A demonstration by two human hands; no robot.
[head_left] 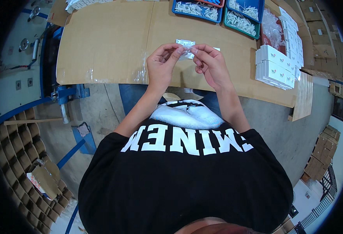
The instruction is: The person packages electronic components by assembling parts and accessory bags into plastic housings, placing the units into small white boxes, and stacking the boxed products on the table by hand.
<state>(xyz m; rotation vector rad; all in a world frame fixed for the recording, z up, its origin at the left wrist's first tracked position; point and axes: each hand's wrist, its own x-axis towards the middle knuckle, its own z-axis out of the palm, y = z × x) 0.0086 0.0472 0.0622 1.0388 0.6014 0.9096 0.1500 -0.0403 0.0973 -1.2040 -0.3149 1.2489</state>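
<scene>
Over the cardboard-covered table (pixel 105 46), my left hand (pixel 161 64) and my right hand (pixel 213 64) meet at the fingertips. Between them they pinch a small translucent plastic piece (pixel 186 50), possibly a little bag; its exact kind is too small to make out. Thumb and forefinger of each hand are closed on its two ends. Just beyond the fingertips lies a small white-and-silver packet (pixel 185 42), partly covered by the held piece. A white edge of something flat (pixel 217 49) shows behind my right fingers.
Blue tray (pixel 198 16) and green tray (pixel 237 28) of small white parts sit at the table's far side. Stacked white boxes (pixel 274 68) stand at the right, by crumpled clear plastic bags (pixel 272 29). A blue-framed machine (pixel 27 50) is at the left, above a cardboard divider grid (pixel 21 156).
</scene>
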